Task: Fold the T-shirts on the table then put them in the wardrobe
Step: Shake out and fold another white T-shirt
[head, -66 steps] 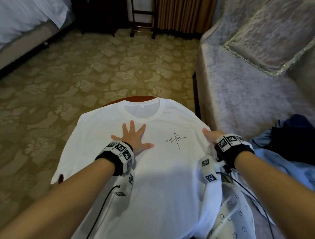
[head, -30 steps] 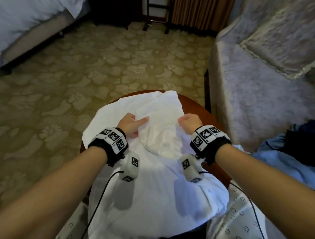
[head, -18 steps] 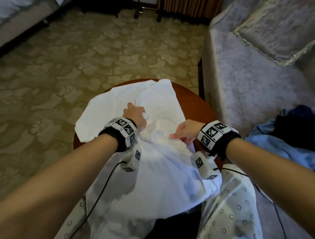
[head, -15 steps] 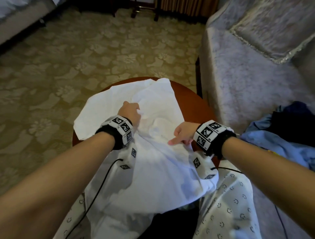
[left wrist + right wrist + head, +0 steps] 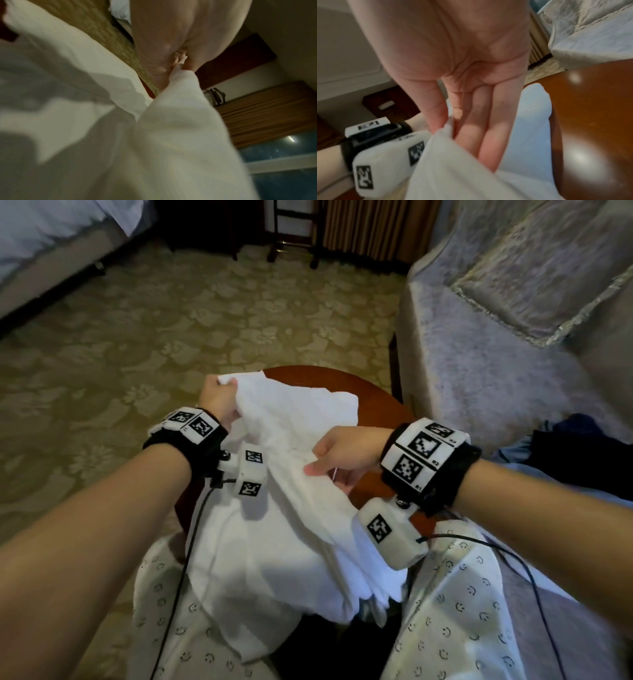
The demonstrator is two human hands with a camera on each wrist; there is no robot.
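Landmark: round reddish-brown wooden table (image 5: 373, 402); places given relative to it. Far left of the table, bed with white sheet (image 5: 51, 231) at the frame edge; patterned beige carpet (image 5: 171, 330) between bed and table. Left hand (image 5: 219, 402) raised over the table's left rim, fingers curled tight around a bunched corner of the white cotton T-shirt (image 5: 291, 508); left wrist view confirms cloth gathered inside the fist (image 5: 180, 63). T-shirt crumpled, lifted off most of the table top; its far part hangs over the table's centre, its near part drapes off the near edge onto the person's lap, over a white garment printed with small smiley faces (image 5: 462, 611). Right hand (image 5: 346, 453) above the table's near-right part, apart from the left hand; thumb and forefinger pinch a fold of the T-shirt, other fingers nearly straight alongside the cloth (image 5: 488, 135). Right of the table, grey velvet sofa (image 5: 496, 354) with a silver-trimmed cushion (image 5: 548, 268); near right, blue and dark clothes (image 5: 565, 446) heaped on the sofa seat.
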